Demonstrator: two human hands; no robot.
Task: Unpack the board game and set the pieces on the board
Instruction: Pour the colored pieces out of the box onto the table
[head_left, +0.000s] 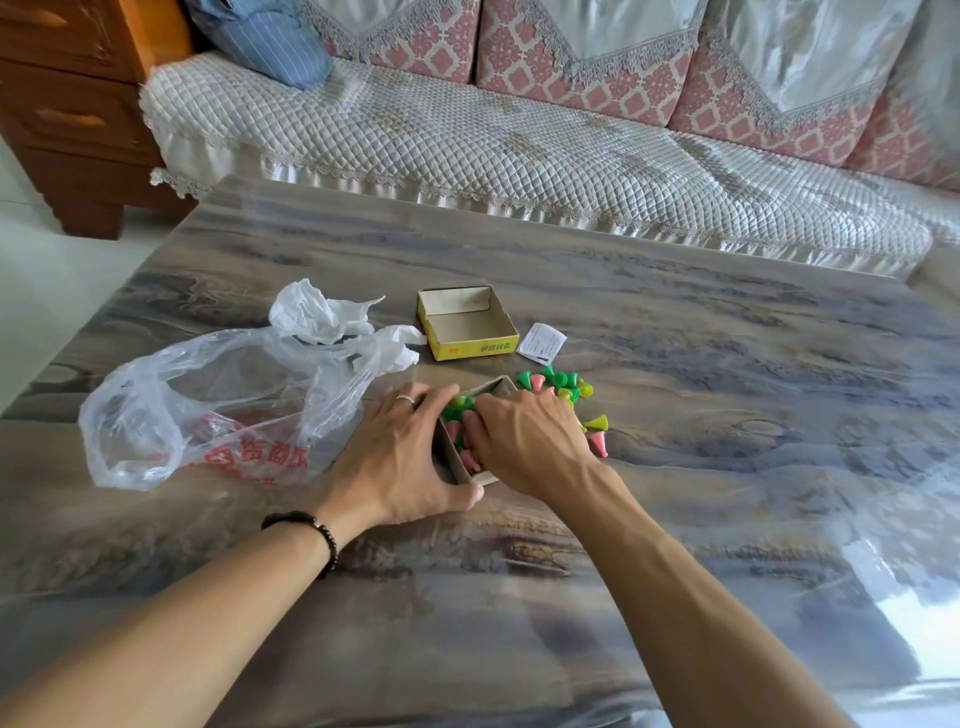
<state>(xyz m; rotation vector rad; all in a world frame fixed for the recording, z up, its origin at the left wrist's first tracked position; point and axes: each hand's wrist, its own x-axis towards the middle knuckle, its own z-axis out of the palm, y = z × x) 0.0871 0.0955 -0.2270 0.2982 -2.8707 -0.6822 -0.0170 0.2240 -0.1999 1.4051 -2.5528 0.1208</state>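
Observation:
A small cardboard box tray (457, 462) sits mid-table, partly filled with green and pink cone-shaped game pieces (456, 410). My left hand (400, 457) grips the tray's left side. My right hand (524, 441) reaches into it, fingers curled over the pieces; what they hold is hidden. More green, yellow and pink loose pieces (563, 387) lie on the table to the tray's right. The empty yellow box lid (467, 325) lies open side up behind them. No board is in view.
A clear plastic bag (208, 410) with red print lies left of my hands, crumpled white plastic (322, 317) behind it. A small white paper slip (541, 343) lies right of the lid. A quilted sofa (519, 150) runs along the table's far edge.

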